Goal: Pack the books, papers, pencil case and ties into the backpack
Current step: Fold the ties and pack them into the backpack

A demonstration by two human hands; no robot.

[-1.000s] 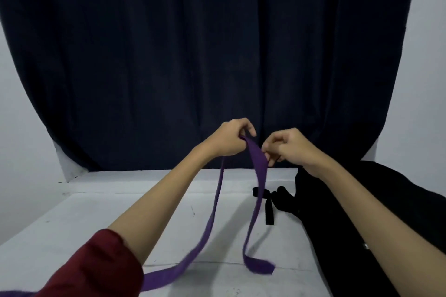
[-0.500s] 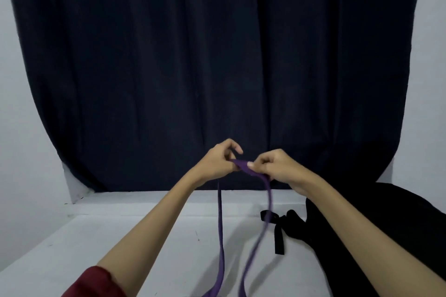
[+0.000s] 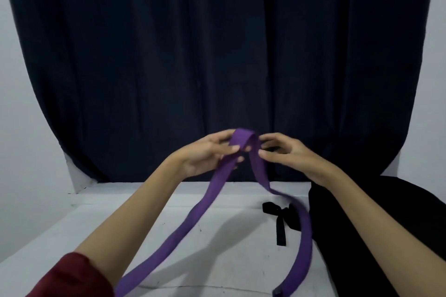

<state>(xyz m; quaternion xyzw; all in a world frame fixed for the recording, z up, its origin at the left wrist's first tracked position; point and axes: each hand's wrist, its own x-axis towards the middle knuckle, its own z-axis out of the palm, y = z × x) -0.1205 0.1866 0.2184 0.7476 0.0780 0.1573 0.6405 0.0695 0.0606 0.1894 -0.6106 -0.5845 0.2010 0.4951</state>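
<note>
Long purple woven fabric tie [image 3: 243, 142] folded over at top, both tails draping to white counter [image 3: 217, 260]. Your left hand [image 3: 205, 154] pinches fold; right hand [image 3: 287, 154] fingers loosely curled, touching its edge, grip unclear. Match tails, fold again compactly before black backpack [image 3: 386, 224] at counter's right edge.

The purple tie [image 3: 255, 171] runs off the bottom edge on its left strand, so that end is unseen. The black backpack [image 3: 376, 224] is cut by the right and bottom edges and partly hidden behind the right forearm; its opening cannot be made out. The black bow tie [image 3: 277, 214], just left of the backpack, merges with it where the tie crosses.
</note>
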